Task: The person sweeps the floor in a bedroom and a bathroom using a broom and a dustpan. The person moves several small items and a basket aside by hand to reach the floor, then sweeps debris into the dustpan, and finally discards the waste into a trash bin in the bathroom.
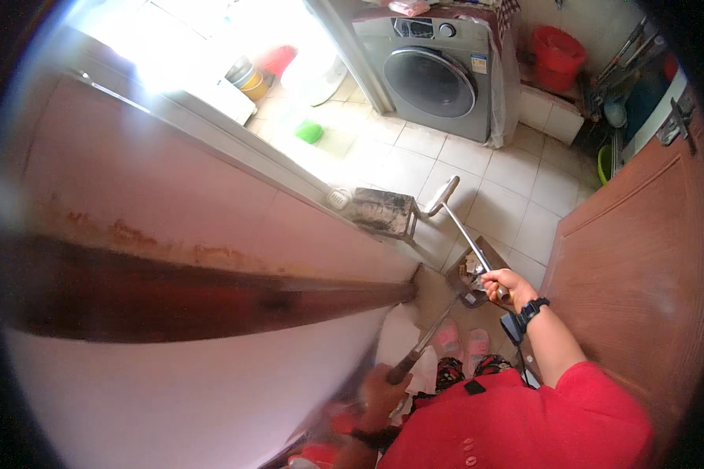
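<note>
My right hand (510,286) is closed round the near end of a silver pole with a flat T-shaped head (450,187). The pole slants up and left, and its head is over the tiles beside a low blackened stool (382,211). I cannot tell whether it is a mop, a broom or a squeegee. In my left hand (380,397), partly blurred, is the brown grip of a thin metal rod (434,331). This rod runs toward a brown box-shaped dustpan (493,256) with litter inside; whether they join is unclear. The dustpan lies just beyond my right hand.
A grey washing machine (435,78) stands at the back, near a red bucket (557,59). To the right is a brown wooden door (633,258); to the left, a pinkish wall (180,187). A small green basin (309,131) sits in the bright doorway. My pink slippers (449,338) are below.
</note>
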A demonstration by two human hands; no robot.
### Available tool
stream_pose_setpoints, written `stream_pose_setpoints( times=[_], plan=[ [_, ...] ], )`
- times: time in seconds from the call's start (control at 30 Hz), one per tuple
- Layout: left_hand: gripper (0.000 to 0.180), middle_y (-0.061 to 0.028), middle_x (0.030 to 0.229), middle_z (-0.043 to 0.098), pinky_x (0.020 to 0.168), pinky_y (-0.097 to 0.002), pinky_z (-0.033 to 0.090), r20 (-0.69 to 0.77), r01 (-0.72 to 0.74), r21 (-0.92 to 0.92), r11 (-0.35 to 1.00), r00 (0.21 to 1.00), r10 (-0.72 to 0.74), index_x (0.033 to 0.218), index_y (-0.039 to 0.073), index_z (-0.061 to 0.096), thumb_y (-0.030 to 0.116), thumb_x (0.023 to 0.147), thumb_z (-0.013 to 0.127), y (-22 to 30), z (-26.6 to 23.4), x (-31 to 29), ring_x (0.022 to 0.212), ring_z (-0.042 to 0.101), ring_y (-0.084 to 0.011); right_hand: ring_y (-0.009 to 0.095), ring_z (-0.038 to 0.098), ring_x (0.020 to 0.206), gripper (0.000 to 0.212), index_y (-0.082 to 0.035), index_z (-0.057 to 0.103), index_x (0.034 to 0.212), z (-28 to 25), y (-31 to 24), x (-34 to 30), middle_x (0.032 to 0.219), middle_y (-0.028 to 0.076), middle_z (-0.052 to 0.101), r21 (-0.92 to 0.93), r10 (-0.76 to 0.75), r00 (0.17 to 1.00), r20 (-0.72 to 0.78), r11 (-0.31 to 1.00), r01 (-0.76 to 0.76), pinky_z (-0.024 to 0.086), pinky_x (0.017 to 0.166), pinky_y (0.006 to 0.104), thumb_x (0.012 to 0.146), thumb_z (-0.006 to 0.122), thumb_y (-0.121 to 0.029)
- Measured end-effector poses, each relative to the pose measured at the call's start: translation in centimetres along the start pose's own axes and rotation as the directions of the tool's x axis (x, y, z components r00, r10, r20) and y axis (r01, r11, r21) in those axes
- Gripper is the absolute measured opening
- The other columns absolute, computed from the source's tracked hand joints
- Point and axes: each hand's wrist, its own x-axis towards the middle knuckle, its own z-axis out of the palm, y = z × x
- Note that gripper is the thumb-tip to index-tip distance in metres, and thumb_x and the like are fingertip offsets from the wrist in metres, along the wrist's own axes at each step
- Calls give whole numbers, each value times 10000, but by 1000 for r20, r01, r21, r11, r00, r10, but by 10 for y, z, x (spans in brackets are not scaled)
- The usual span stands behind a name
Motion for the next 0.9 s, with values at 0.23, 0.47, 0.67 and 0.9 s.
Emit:
stream_pose_setpoints(
  times=[0.23, 0.47, 0.67, 0.9],
  plan=[
    [343, -121, 717, 555, 570, -422, 436, -24, -100, -90, 991, 995, 98, 687, 62, 555, 321, 651, 776, 7, -9, 20, 646, 558, -325, 34, 424, 446, 155, -61, 472, 772, 9, 44, 17, 557, -48, 437, 55, 219, 976, -17, 975, -217, 370, 403, 187, 893, 555, -111],
    [342, -123, 707, 546, 584, -421, 437, 24, -69, -67, 995, 997, 71, 720, 58, 565, 332, 668, 762, -6, -20, 38, 675, 562, -326, 57, 435, 434, 225, -89, 471, 671, -15, -9, -41, 539, -27, 472, -215, 115, 983, -146, 966, -144, 370, 397, 231, 863, 588, -89],
    [349, -153, 745, 572, 616, -442, 438, 75, 64, -216, 974, 996, -48, 739, 41, 576, 336, 682, 753, -17, -27, 48, 693, 565, -346, 63, 476, 435, 204, -84, 492, 679, -16, -40, -45, 549, -13, 498, -445, -89, 943, -320, 893, -67, 399, 384, 239, 850, 603, -73],
    [355, -157, 728, 566, 624, -450, 436, -26, -140, -110, 984, 990, 138, 731, 16, 564, 308, 667, 757, -8, -19, 81, 702, 564, -348, 45, 457, 430, 135, -50, 508, 761, -27, -61, -97, 574, -20, 482, -88, -154, 957, -247, 987, 136, 375, 391, 206, 846, 607, -83]
  ],
)
